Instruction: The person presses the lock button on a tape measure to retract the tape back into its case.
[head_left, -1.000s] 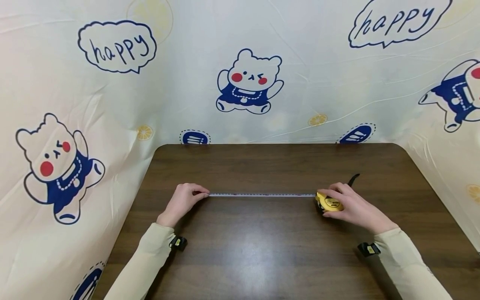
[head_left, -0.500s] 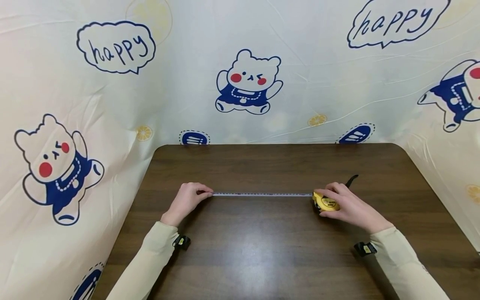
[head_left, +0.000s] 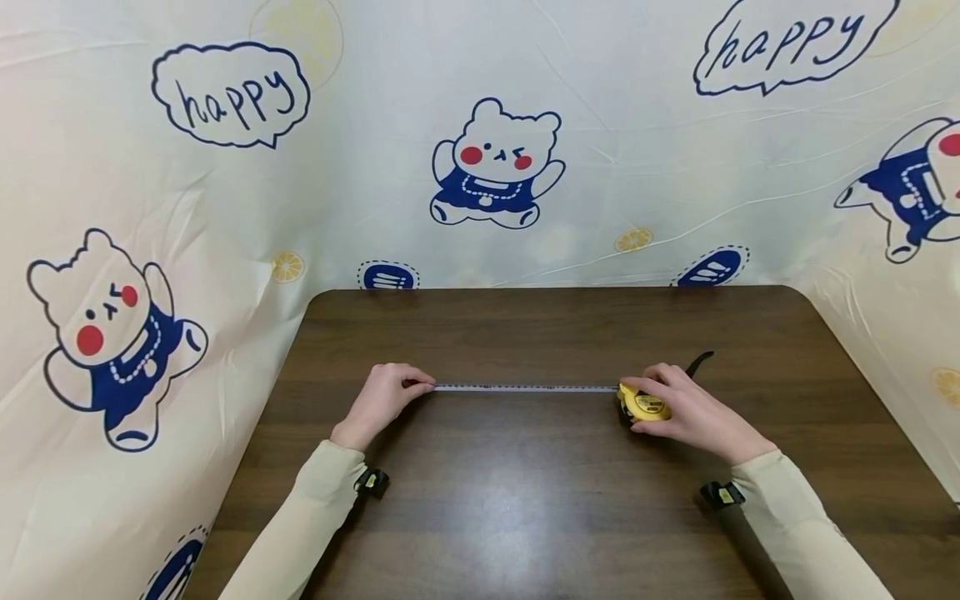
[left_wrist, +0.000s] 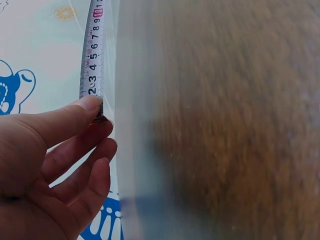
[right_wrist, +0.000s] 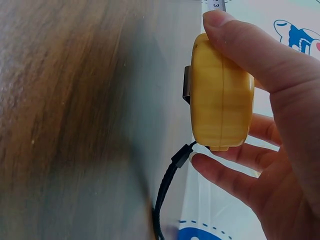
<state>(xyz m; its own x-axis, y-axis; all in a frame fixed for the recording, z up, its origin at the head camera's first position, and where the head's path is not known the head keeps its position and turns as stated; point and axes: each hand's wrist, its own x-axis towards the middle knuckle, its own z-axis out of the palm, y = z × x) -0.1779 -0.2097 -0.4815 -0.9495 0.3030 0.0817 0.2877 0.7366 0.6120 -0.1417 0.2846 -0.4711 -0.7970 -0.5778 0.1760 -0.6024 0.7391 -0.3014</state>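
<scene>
A yellow tape measure is gripped in my right hand, thumb near the mouth of its case in the right wrist view. Its white blade runs straight to the left, level over the table. Between thumb and forefinger, my left hand pinches the blade's free end. Printed numbers on the blade rise away from the left thumb in the left wrist view; the thumb covers the very end. From the case hangs a black wrist strap, while a metal clip shows on its side.
The dark brown wooden table spreads under both hands, with rounded far corners. A pale curtain printed with bears and the word happy surrounds its back and sides. Each wrist wears a small black camera.
The hands have drawn closer together, left moving right and right moving left. The visible stretch of blade has shortened, and the case and strap have shifted left with the right hand.
</scene>
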